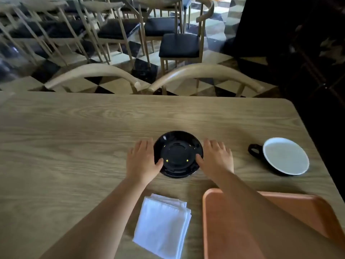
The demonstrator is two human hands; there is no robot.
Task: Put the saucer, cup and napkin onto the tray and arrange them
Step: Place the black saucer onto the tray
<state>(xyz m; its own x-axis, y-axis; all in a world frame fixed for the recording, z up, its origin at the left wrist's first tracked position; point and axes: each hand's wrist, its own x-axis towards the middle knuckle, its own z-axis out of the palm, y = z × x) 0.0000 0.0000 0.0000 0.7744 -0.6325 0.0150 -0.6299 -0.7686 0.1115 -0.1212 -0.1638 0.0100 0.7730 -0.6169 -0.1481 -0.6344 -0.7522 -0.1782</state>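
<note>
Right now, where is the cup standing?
In the head view, the cup stands on the table at the far right, beyond the tray and to the right of the saucer.

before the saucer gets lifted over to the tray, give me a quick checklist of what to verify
1. Both hands on the saucer: left hand and right hand flank its rim, thumbs touching it: ok.
2. Firm grip under the rim: cannot tell.
3. Saucer bare, nothing to slide off: ok.
4. Tray has free space: ok where visible, though the right forearm hides part.
5. Path to the tray clear: ok; the napkin lies left of it, the cup off to the right.
</note>
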